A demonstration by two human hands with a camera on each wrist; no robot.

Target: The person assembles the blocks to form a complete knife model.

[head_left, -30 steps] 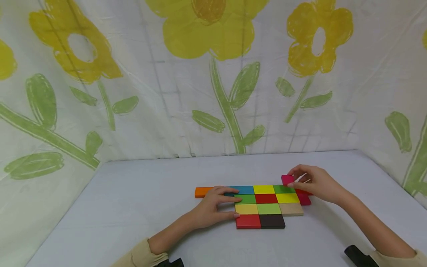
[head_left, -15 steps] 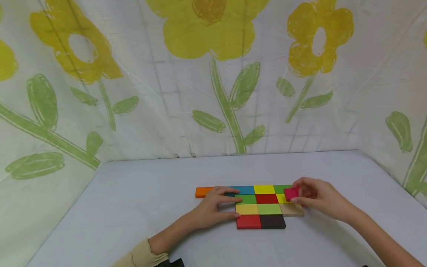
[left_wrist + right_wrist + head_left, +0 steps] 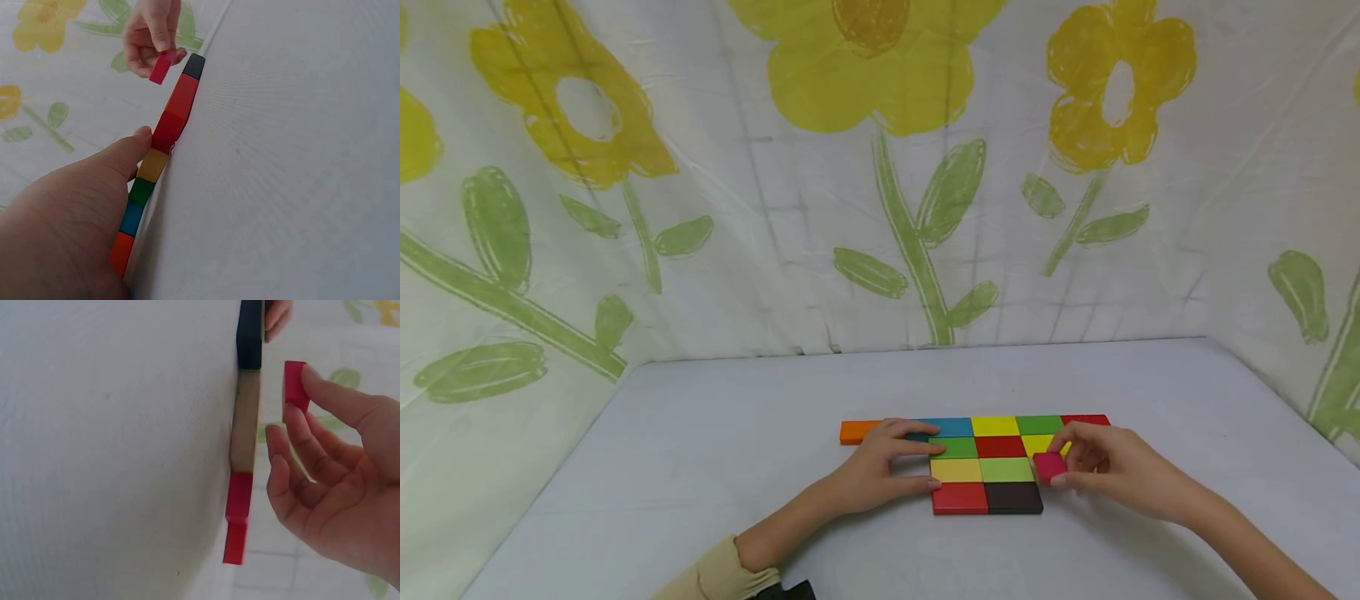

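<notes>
Between thumb and fingertips my right hand (image 3: pixel 1123 467) pinches a small pinkish-red block (image 3: pixel 1049 468). The right wrist view shows this pinkish-red block (image 3: pixel 295 384) held off the table, apart from the laid blocks. In the head view it hides most of the plain wooden block (image 3: pixel 245 422). My left hand (image 3: pixel 880 467) rests at the left side of the flat rows of coloured blocks, fingertips touching the green block (image 3: pixel 953 448) and the red block (image 3: pixel 960 498). A black block (image 3: pixel 1015 498) adjoins that red one. Under the left hand, the blue block (image 3: pixel 951 427) is partly covered.
An orange block (image 3: pixel 859 432) extends from the back row's left end, a red block (image 3: pixel 1086 420) from its right. The white table (image 3: pixel 737 400) surrounds the rows. Behind it hangs a white cloth (image 3: pixel 737 250) printed with yellow flowers.
My right hand has carried the pinkish-red block from behind the back row toward the front, over the rows' right side. The left hand has stayed in place.
</notes>
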